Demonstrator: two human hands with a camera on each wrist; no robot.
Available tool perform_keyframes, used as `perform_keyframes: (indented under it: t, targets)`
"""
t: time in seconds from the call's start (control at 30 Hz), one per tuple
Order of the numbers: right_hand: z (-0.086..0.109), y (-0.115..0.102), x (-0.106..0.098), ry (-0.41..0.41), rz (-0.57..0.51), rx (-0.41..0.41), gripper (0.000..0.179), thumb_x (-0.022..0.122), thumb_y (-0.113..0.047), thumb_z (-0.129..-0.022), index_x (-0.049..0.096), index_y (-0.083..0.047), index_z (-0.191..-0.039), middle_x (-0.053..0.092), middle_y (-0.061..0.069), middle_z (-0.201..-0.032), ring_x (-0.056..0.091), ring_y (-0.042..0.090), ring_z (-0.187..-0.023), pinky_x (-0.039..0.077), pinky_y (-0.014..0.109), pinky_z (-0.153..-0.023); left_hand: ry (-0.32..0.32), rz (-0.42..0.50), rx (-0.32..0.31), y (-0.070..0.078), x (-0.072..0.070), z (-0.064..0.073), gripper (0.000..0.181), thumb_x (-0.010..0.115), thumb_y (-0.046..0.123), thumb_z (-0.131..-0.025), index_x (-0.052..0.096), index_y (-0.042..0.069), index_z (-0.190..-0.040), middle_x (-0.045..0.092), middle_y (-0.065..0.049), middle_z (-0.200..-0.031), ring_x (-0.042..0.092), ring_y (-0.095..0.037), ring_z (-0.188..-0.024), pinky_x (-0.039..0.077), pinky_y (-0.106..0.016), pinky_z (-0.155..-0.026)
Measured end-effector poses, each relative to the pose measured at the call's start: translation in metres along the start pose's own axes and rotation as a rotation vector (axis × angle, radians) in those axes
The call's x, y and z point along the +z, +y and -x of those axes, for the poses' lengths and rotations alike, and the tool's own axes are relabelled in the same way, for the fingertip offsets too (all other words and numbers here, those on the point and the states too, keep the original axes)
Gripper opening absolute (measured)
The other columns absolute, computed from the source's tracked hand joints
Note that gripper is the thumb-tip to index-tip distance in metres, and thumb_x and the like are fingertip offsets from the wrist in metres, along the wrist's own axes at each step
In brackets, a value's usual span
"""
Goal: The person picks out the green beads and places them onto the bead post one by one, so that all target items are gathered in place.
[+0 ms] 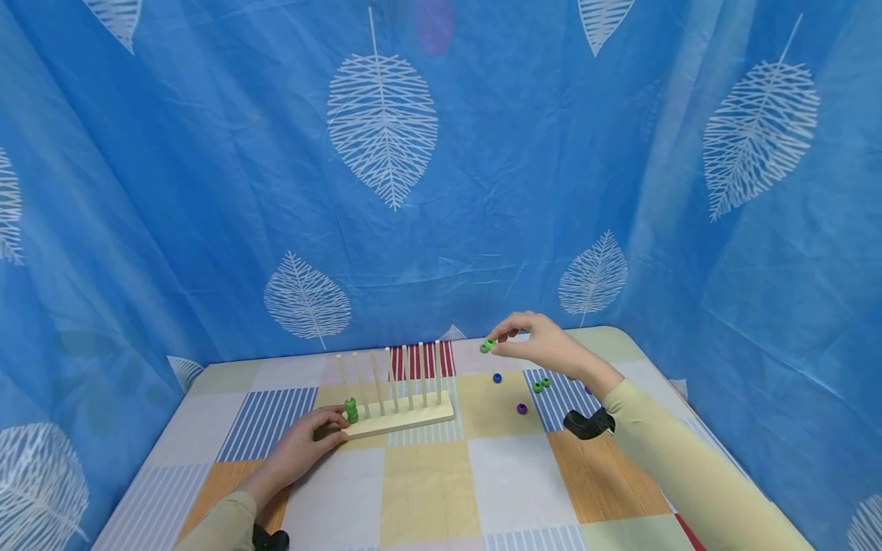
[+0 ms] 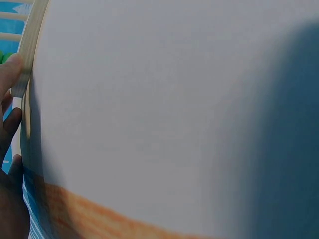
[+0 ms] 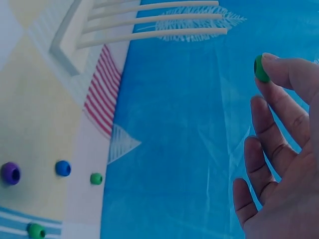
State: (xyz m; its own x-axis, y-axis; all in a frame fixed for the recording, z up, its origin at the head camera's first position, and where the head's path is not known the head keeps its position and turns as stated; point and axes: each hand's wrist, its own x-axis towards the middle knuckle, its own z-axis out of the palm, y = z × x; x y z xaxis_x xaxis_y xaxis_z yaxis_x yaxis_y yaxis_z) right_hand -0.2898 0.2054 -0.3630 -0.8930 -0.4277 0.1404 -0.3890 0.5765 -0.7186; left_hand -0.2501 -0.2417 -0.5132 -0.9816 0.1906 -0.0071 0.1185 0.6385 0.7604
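Thumb and forefinger of our right hand pinch a green bead, held aloft right of the pegboard. We want its hole unblocked (it shows clear) and our left hand, gripping the pegboard's end, firm.

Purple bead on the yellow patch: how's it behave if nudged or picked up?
The purple bead will probably roll if nudged: its sides look rounded. Likely stiff and light: a similar green bead shows no visible dent, pinched between thumb and finger of the right hand. Its smooth-looking surface might slip from a loose pinch.
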Motion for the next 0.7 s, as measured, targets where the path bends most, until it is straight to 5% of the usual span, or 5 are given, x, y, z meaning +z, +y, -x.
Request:
perform_keyframes:
  t: [0.7]
  targets:
    - [-0.053, -0.038, 0.017, -0.117, -0.011, -0.108, 0.023, 0.075, -0.043, -0.093, 0.075, -0.031, -0.113, 0.069, -0.011, -0.114, 0.057, 0.016, -0.111, 0.048, 0.045, -0.097, 0.015, 0.018, 0.036, 0.001, 0.001, 0.005, 0.007, 0.076, 0.021, -0.094, 0.073, 0.023, -0.1, 0.061, -0.011, -0.141, 0.049, -0.04, -0.136, 0.034, -0.063, -0.114]
